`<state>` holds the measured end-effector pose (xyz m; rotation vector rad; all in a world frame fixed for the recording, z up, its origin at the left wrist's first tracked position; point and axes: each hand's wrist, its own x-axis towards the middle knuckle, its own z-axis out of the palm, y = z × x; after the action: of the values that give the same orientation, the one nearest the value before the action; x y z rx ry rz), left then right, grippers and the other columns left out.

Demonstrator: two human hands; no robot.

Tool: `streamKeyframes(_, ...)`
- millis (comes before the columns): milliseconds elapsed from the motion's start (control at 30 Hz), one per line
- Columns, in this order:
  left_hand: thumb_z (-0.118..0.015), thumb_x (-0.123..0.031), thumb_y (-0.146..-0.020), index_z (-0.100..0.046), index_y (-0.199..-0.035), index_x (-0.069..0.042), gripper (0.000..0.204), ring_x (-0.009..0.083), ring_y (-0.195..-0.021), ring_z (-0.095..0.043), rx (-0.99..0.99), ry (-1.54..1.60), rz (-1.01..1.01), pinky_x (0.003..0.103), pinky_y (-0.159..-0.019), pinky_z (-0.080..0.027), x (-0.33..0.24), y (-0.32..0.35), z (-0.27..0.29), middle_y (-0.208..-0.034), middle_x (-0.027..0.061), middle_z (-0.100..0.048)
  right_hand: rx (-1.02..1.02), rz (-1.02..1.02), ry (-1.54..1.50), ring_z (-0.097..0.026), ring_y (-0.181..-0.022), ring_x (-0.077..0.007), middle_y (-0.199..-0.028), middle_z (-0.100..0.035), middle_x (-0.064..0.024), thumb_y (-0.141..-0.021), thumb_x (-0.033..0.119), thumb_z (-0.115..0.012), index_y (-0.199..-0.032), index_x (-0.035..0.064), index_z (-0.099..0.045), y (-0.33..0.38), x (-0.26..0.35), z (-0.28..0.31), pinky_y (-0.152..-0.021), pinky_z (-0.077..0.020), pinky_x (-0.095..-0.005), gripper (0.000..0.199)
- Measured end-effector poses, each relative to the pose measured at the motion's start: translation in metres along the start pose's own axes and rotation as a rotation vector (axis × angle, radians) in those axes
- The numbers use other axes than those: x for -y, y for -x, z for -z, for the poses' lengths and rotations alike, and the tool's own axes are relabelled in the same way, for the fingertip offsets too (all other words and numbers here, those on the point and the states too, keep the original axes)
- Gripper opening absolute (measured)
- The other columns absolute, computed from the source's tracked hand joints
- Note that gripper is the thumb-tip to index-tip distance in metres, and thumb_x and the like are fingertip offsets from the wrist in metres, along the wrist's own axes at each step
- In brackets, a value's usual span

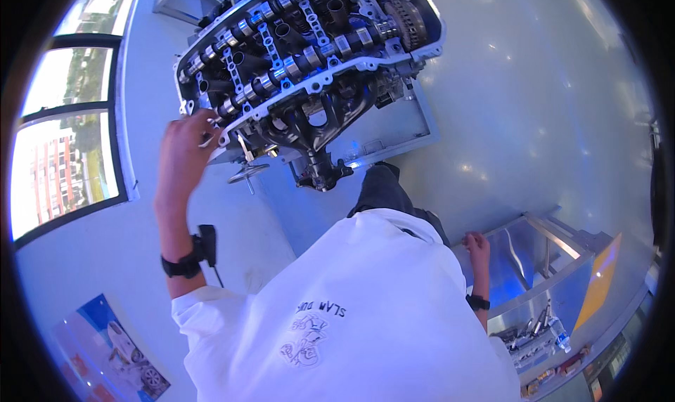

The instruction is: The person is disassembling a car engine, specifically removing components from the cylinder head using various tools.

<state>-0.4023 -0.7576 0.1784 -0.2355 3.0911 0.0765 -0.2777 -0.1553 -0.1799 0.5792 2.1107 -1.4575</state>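
- Glossy pale floor (548, 121) fills the room, with tall windows (63, 163) along the person's left and a poster (112, 353) lying low at that side.
- Nearest, the right hand (478, 247) rests on the rim of a metal tool cart (548, 275); its fingers curl loosely over the edge, holding nothing that shows.
- Small tools (534, 332) lie in the cart's lower tray.
- Farther up, the left hand (186, 142) is raised to the near corner of the engine cylinder head (309, 43), fingers bent and pinched around a small metal part (207, 140) touching its edge.
- That cylinder head sits tilted on a stand (380, 135), camshafts exposed, just beyond the left fingertips.
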Motion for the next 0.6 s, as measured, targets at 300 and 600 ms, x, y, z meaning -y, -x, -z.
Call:
streamKeyframes(300, -0.068, -0.024, -0.087, -0.068, -0.097, -0.008, 0.02, 0.0336, -0.073, -0.064, 0.454, 0.153, -0.722, 0.044, -0.072, -0.048, -0.231, 0.09, -0.111, -0.072, 0.0143, -0.065, -0.218, -0.071, -0.149, -0.068, -0.093, -0.0182, -0.101, -0.071, -0.0135, -0.096, 0.022, -0.064, -0.115, -0.0047, -0.065, 0.106, -0.066, 0.049, -0.083, -0.0532, -0.0314, 0.033)
streamKeyframes(600, -0.071, -0.022, -0.085, -0.07, -0.099, -0.006, 0.022, 0.0373, -0.067, -0.062, 0.937, 0.005, -1.439, 0.047, -0.067, -0.049, -0.448, 0.137, -0.171, -0.064, 0.0154, -0.063, -0.96, -0.13, -0.205, -0.069, -0.08, -0.0279, -0.087, -0.07, -0.0172, -0.092, 0.019, -0.063, -0.104, -0.0009, -0.067, 0.29, -0.089, 0.04, -0.075, -0.0542, -0.0369, 0.024)
